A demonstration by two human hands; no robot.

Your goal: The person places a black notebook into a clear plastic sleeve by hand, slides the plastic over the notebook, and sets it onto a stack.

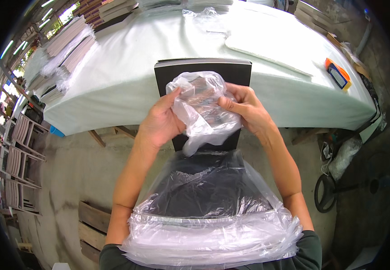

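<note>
A crumpled clear plastic bag point(206, 121) is held up between my two hands, its top gathered into a rounded shape. My left hand point(162, 118) grips the bag's left side, thumb on top. On the right side my right hand point(249, 108) pinches it between thumb and fingers. Just behind the bag, at the table's front edge, is a flat black rectangular item point(238, 74) with a layered top edge; the bag and hands cover much of it. Below, close to my body, lies a pile of clear plastic bags point(213, 238), with something dark showing through the upper film.
A pale cloth covers the table point(123, 90). On it are plastic-wrapped stacks point(69, 45) at the left, a white flat sheet point(267, 54) and an orange-and-blue item point(337, 74) at the right. Chairs point(21, 148) stand at left; a wooden pallet point(91, 227) lies on the floor.
</note>
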